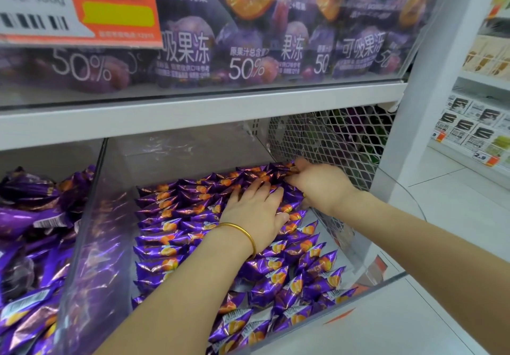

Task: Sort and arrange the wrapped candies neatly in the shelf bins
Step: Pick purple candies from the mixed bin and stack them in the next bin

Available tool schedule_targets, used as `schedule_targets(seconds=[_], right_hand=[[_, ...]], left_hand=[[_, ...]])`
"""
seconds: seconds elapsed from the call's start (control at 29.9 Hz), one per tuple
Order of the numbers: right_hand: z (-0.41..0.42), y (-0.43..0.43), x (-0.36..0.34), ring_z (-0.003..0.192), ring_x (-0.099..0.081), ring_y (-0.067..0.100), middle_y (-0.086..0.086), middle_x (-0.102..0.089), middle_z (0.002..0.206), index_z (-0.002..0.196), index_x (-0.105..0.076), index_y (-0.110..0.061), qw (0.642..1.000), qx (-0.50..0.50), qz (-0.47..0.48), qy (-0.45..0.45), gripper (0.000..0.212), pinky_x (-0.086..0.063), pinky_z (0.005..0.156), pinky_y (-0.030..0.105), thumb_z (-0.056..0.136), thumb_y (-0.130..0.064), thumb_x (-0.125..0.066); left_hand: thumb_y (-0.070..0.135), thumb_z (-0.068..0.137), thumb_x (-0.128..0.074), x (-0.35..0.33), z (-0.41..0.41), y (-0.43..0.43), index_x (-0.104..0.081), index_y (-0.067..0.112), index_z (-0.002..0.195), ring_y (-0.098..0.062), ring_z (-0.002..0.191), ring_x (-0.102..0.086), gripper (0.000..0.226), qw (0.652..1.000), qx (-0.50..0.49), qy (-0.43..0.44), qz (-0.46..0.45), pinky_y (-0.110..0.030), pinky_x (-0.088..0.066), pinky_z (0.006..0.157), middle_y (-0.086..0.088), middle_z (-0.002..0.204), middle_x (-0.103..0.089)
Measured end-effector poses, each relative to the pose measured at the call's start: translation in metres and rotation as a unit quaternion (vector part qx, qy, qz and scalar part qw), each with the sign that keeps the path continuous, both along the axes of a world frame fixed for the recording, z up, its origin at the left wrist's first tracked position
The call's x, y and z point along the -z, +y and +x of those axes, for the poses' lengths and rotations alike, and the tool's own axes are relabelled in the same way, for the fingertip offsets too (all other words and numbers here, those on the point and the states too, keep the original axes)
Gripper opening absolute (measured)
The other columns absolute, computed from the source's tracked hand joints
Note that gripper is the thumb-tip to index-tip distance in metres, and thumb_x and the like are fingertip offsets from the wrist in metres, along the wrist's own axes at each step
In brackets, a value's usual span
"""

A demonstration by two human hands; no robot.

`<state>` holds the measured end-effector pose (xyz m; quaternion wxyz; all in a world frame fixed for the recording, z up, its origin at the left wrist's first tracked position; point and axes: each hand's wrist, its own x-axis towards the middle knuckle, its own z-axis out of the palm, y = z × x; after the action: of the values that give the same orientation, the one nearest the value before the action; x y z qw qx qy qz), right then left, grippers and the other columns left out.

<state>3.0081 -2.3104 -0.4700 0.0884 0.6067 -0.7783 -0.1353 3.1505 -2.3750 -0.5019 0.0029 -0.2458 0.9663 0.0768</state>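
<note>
Purple wrapped candies point(171, 225) with an orange fruit print lie in rows inside a clear plastic shelf bin point(91, 216). My left hand point(254, 214), with a gold bangle on the wrist, lies flat on the candies in the middle of the bin, fingers spread and straight. My right hand point(317, 183) reaches to the back right corner, and its fingertips pinch a candy point(284, 168) in the rear row. The candies under both palms are hidden.
A second bin at the left holds loose purple candies point(33, 216). A white wire mesh panel point(331, 145) closes the right side. The shelf above point(193, 109) carries purple jelly pouches point(248, 37) and a price tag point(77, 7). White floor and another shelf point(474, 123) lie to the right.
</note>
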Motion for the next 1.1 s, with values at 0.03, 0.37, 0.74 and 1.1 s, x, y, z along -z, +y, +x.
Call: schedule_targets(seconds=[0.03, 0.37, 0.74, 1.1], right_hand=[[-0.001, -0.001, 0.003, 0.099, -0.058, 0.030, 0.009, -0.042, 0.127, 0.124, -0.055, -0.016, 1.000, 0.005, -0.002, -0.027, 0.039, -0.046, 0.068, 0.031, 0.085, -0.019, -0.061], [0.009, 0.017, -0.023, 0.113, -0.053, 0.027, 0.013, -0.052, 0.128, 0.131, -0.052, -0.011, 0.974, 0.038, -0.097, -0.201, 0.051, -0.044, 0.094, 0.030, 0.082, 0.004, -0.055], [0.173, 0.031, -0.059, 0.079, -0.063, 0.003, -0.002, -0.064, 0.101, 0.113, -0.064, -0.020, 0.845, -0.041, -0.301, -0.441, 0.040, -0.050, 0.080, 0.020, 0.081, 0.003, -0.061], [0.240, 0.009, -0.035, 0.085, -0.060, 0.014, -0.001, -0.059, 0.108, 0.115, -0.059, -0.024, 0.789, -0.026, -0.326, -0.521, 0.038, -0.049, 0.078, 0.023, 0.088, 0.001, -0.053]], left_hand=[[0.045, 0.099, -0.026, 0.000, 0.000, 0.000, -0.011, 0.024, 0.149, -0.017, 0.145, 0.002, 0.056, 1.000, -0.001, -0.002, -0.001, -0.046, -0.003, 0.117, -0.001, 0.158, -0.009], [0.048, 0.098, -0.029, -0.021, 0.007, 0.002, -0.018, 0.020, 0.148, -0.020, 0.145, -0.001, 0.059, 1.000, -0.006, -0.018, -0.002, -0.047, -0.010, 0.115, -0.002, 0.157, -0.011], [0.025, 0.083, -0.039, -0.084, 0.183, 0.026, -0.066, 0.011, 0.104, -0.027, 0.111, -0.056, 0.037, 0.930, -0.006, 0.343, -0.133, -0.038, -0.044, 0.097, -0.007, 0.114, -0.064], [0.046, 0.079, -0.066, -0.068, 0.242, -0.078, -0.021, 0.022, 0.147, -0.032, 0.143, -0.008, 0.084, 0.963, -0.213, 0.017, -0.161, -0.048, -0.015, 0.115, -0.009, 0.156, -0.010]])
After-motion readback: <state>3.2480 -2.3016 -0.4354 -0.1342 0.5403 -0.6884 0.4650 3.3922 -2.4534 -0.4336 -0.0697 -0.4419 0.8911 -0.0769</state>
